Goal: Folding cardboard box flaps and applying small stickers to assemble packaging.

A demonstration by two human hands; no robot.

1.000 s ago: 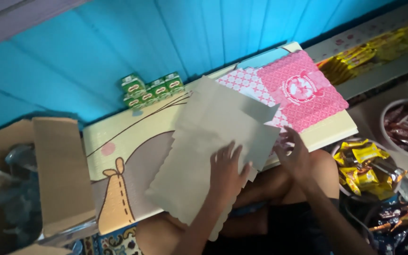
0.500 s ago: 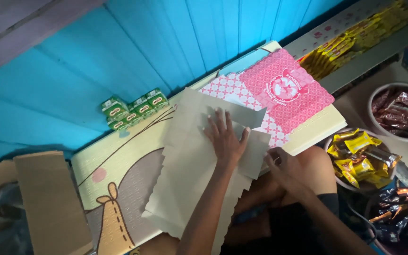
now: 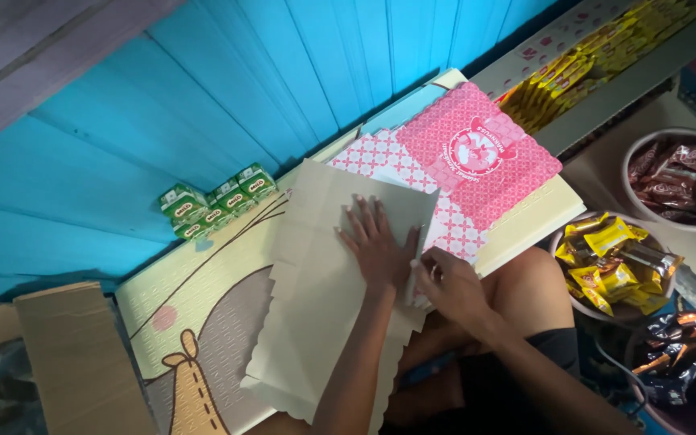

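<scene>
Where the low illustrated board (image 3: 203, 298) meets the blue wall, small green cartons (image 3: 215, 203) stand in a row. Pink patterned sheets (image 3: 485, 153) lie right. On the beige cardboard sheet (image 3: 316, 306), left hand (image 3: 376, 246) presses flat, fingers spread; right hand (image 3: 449, 282) pinches its folded edge.

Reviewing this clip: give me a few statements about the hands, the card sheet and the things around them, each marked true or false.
1. The left hand lies flat on the beige scalloped sheet. True.
2. The right hand holds a green carton. False: it is at the sheet's right edge; the green cartons stand by the blue wall.
3. The pink patterned sheet lies beyond the beige one. True.
4. The bowl of yellow packets is on the person's left. False: it is on the right.
</scene>
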